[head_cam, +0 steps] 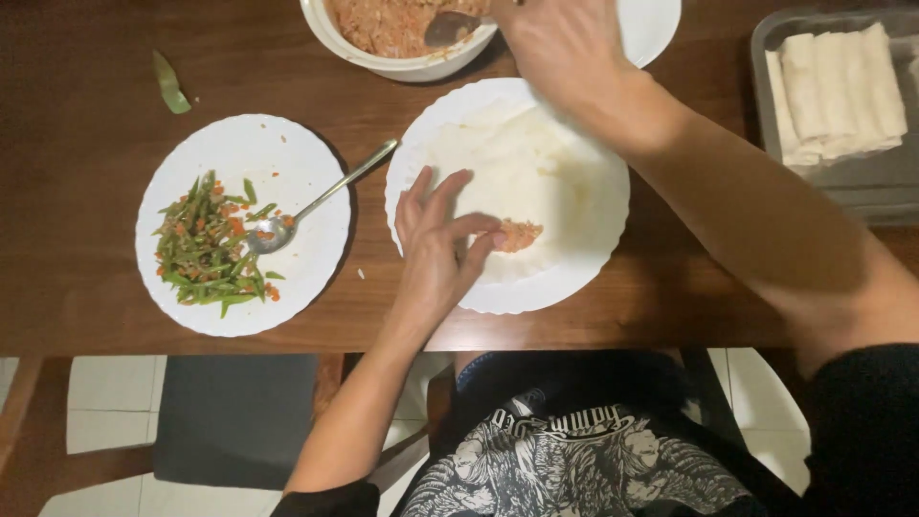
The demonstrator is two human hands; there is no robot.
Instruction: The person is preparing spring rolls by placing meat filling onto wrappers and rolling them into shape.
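Note:
A thin white wrapper [536, 177] lies flat on a white plate [574, 278] in front of me, with a small lump of orange filling [519, 235] on its near side. My left hand [436, 244] rests on the wrapper's left part, fingers spread, fingertips touching the filling. My right hand [555, 38] reaches to the back, over a white bowl [402, 62] of reddish minced filling, and grips the handle of a dark spoon [450, 27] that stands in the bowl.
A white plate [297, 278] at the left holds chopped green beans with carrot bits [206, 249] and a metal spoon [316, 206]. A metal tray [862, 182] at the right carries several rolled white wraps [838, 91]. One loose bean pod [170, 84] lies on the brown table.

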